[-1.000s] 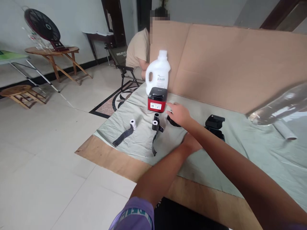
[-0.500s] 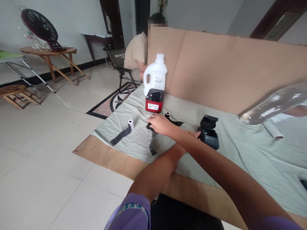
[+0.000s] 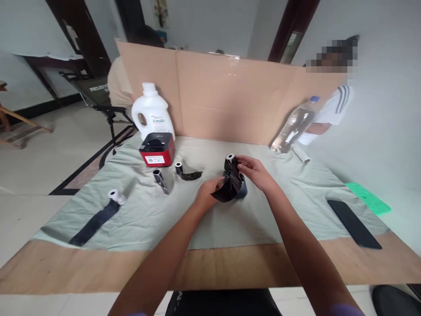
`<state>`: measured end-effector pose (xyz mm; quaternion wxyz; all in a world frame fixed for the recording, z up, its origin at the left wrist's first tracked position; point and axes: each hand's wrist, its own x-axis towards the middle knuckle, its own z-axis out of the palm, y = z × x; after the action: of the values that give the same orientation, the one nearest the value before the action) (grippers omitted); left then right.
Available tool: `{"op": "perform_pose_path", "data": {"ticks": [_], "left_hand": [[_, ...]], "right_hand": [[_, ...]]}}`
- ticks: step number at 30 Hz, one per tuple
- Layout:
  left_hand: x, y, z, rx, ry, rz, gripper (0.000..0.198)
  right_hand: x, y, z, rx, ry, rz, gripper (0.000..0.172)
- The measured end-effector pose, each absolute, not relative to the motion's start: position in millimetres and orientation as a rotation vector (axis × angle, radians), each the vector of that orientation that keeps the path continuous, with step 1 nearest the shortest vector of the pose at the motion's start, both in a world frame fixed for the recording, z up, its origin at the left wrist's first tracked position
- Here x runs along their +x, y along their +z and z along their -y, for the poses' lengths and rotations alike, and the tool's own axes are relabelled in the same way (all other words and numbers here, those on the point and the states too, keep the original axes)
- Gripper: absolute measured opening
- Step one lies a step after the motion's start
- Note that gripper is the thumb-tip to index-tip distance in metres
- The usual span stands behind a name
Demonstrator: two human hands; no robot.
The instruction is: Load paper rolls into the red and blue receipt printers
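My right hand pinches a small roll with a white core, from which a dark strip hangs loose. My left hand grips the lower end of that same strip. Both hands hold it just above a small dark printer on the pale green cloth. A red and black printer stands to the left, in front of a white jug.
Three more rolls with dark strips lie on the cloth. A clear bottle leans on the cardboard screen. A black phone and green card lie right. People sit behind the screen.
My right hand has picked up a roll from the cloth and brought it to the dark printer. My left hand now holds its strip. The camera has swung to the right.
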<state>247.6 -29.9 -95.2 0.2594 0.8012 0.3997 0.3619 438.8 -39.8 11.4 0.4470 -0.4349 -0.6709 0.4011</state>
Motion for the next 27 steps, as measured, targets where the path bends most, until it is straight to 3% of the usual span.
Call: {"op": "perform_pose_path", "data": {"ticks": [4, 11, 27], "left_hand": [[248, -95, 32, 2.184, 0.933, -1.171, 0.042], [249, -98, 36, 2.254, 0.920, -1.133, 0.050], [247, -100, 39, 2.372, 0.840, -0.999, 0.044]], "right_hand": [[475, 23, 34, -1.355, 0.752, 1.962, 0.029], [476, -11, 3, -1.588, 0.437, 2.296, 0.032], [443, -31, 13, -1.950, 0.222, 2.140, 0.033]]}}
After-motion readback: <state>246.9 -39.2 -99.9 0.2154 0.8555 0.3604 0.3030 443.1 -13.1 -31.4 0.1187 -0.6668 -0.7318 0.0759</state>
